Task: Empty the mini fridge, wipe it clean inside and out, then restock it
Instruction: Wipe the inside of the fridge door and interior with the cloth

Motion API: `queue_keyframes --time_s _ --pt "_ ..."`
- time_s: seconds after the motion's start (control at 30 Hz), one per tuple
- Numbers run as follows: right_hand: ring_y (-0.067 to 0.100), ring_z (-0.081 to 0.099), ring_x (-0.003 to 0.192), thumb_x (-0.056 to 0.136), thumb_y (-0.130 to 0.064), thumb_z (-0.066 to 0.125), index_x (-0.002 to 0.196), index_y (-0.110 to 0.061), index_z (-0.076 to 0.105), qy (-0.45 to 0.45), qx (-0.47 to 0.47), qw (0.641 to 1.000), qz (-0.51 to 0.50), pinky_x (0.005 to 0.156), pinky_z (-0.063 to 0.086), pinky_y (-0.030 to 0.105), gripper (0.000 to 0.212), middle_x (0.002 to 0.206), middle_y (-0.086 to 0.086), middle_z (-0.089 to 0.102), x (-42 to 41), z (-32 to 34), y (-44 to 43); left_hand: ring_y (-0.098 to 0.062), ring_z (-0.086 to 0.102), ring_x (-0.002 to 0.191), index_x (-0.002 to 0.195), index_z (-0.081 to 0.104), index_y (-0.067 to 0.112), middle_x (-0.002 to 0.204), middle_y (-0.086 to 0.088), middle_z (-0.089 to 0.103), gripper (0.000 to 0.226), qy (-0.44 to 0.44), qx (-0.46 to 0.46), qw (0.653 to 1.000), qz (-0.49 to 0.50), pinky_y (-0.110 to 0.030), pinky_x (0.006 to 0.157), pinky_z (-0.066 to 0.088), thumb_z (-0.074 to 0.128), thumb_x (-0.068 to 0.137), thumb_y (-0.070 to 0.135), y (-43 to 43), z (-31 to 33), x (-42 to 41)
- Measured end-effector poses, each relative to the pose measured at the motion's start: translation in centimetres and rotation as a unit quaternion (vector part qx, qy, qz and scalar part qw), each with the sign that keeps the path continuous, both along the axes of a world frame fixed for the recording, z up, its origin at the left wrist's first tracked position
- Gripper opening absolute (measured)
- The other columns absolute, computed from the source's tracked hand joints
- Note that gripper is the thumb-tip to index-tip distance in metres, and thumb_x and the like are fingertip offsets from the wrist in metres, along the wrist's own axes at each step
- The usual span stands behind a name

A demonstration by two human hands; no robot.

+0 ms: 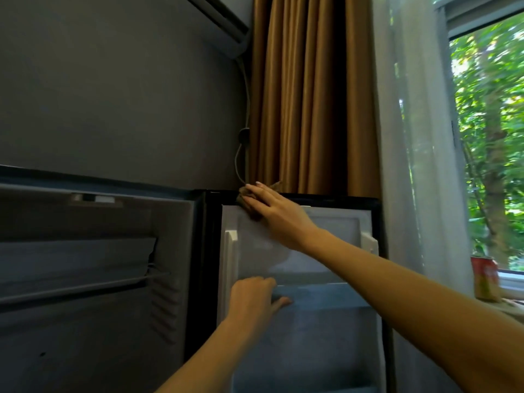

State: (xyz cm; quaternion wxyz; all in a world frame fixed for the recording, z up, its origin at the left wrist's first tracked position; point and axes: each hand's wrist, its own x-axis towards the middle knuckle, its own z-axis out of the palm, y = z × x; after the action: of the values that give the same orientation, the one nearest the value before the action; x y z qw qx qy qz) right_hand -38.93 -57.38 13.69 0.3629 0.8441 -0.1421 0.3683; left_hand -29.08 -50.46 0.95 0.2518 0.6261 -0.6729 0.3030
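The mini fridge stands open, its dark interior (93, 251) at the left with a wire shelf (85, 289) inside. Its door (334, 231) is swung open in the middle, white inner lining facing me, with a translucent door shelf (326, 296) across it. My right hand (279, 214) presses a brown cloth (246, 201) with straight fingers against the door's top left corner. The cloth is mostly hidden under the fingers. Lower down, my left hand (255, 297) grips the left end of the door shelf, thumb pointing right.
A red and yellow can (486, 279) stands on the window sill at the right. Brown curtains (306, 95) and a sheer white curtain (411, 137) hang behind the door. An air conditioner (224, 21) is mounted on the grey wall above.
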Motion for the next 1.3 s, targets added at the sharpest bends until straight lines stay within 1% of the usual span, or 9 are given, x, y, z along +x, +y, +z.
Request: queue_keyframes --time_s 0.07,0.17,0.33,0.47,0.6,0.77,0.9,1.13,1.3 --pt "0.031 0.037 0.138 0.089 -0.005 0.044 0.139 -0.011 0.049 -0.017 -0.021 1.000 -0.007 0.096 0.048 0.042 0.050 0.147 0.012 0.043 -2.9 0.1 -0.4 -0.018 0.059 0.091 0.089 0.049 0.021 0.098 -0.001 0.063 0.046 0.000 -0.006 1.000 -0.002 -0.026 0.068 0.031 0.043 0.089 0.066 0.2 0.0 0.2" --pt "0.026 0.031 0.142 0.086 0.006 0.045 0.144 -0.019 0.044 -0.050 0.009 0.997 -0.064 0.096 0.050 0.042 0.063 0.151 0.005 0.038 -9.8 -0.1 -2.5 -0.020 0.059 0.084 0.080 0.042 0.021 0.089 0.000 0.061 0.050 0.004 -0.030 0.999 -0.028 -0.029 0.066 0.033 0.042 0.087 0.070 0.4 -0.3 0.6" --pt "0.032 0.031 0.141 0.070 0.024 0.058 0.142 -0.017 0.045 -0.103 0.071 0.982 -0.138 0.091 0.052 0.052 0.084 0.154 0.006 0.033 -19.8 -1.6 -5.1 -0.011 0.048 0.039 0.058 0.029 0.029 0.046 0.007 0.043 0.049 -0.014 -0.123 0.989 -0.084 -0.021 0.041 0.024 0.039 0.074 0.074 -1.0 -1.0 1.8" --pt "0.036 0.029 0.141 0.072 0.025 0.057 0.142 -0.013 0.044 -0.100 0.043 0.986 -0.129 0.101 0.045 0.053 0.081 0.153 0.013 0.034 -18.0 -1.4 -4.5 -0.015 0.062 0.066 0.069 0.050 0.028 0.068 0.005 0.061 0.062 0.016 -0.094 0.993 -0.064 -0.025 0.055 0.036 0.026 0.064 0.085 -0.2 -0.9 0.6" --pt "0.018 0.004 0.149 0.089 0.012 0.047 0.150 -0.023 0.030 -0.025 0.052 0.994 -0.090 0.113 0.027 0.031 0.072 0.161 -0.001 0.013 -12.6 -0.1 -2.0 -0.012 0.058 0.094 0.093 0.048 0.030 0.097 0.010 0.060 0.058 0.032 -0.027 0.999 -0.018 -0.027 0.076 0.037 0.037 0.076 0.084 -0.3 -0.4 -3.1" --pt "0.019 0.015 0.147 0.082 0.013 0.060 0.144 -0.020 0.043 -0.056 0.055 0.991 -0.105 0.108 0.042 0.044 0.072 0.157 0.001 0.026 -18.0 -0.7 -3.9 -0.012 0.059 0.069 0.070 0.042 0.030 0.066 0.012 0.051 0.057 0.045 -0.124 0.991 -0.037 -0.028 0.064 0.030 0.023 0.071 0.084 -0.9 -1.1 -3.1" --pt "0.027 0.020 0.145 0.076 0.025 0.052 0.141 -0.015 0.046 -0.121 0.065 0.985 -0.107 0.101 0.047 0.051 0.076 0.155 0.006 0.030 -22.6 -2.1 -4.8 -0.015 0.047 0.042 0.054 0.031 0.028 0.045 0.008 0.044 0.051 0.038 -0.194 0.979 -0.047 -0.026 0.050 0.028 0.037 0.077 0.073 -1.9 -2.1 -2.9" --pt "0.035 0.033 0.139 0.071 0.025 0.054 0.139 -0.010 0.050 -0.091 -0.037 0.991 -0.090 0.089 0.053 0.044 0.077 0.149 0.012 0.040 -24.4 -1.6 -1.4 -0.016 0.051 0.046 0.055 0.034 0.029 0.048 0.010 0.048 0.047 0.047 -0.203 0.974 -0.086 -0.027 0.053 0.028 0.041 0.078 0.068 0.0 -2.0 -4.5" --pt "0.035 0.036 0.138 0.079 0.006 0.031 0.137 -0.006 0.052 -0.139 -0.032 0.986 -0.081 0.096 0.051 0.048 0.062 0.146 0.014 0.044 -25.1 -1.4 1.6 -0.012 0.050 0.056 0.062 0.043 0.026 0.060 0.011 0.052 0.054 0.053 -0.135 0.972 -0.182 -0.028 0.057 0.030 0.033 0.079 0.076 0.1 -1.5 -12.0"
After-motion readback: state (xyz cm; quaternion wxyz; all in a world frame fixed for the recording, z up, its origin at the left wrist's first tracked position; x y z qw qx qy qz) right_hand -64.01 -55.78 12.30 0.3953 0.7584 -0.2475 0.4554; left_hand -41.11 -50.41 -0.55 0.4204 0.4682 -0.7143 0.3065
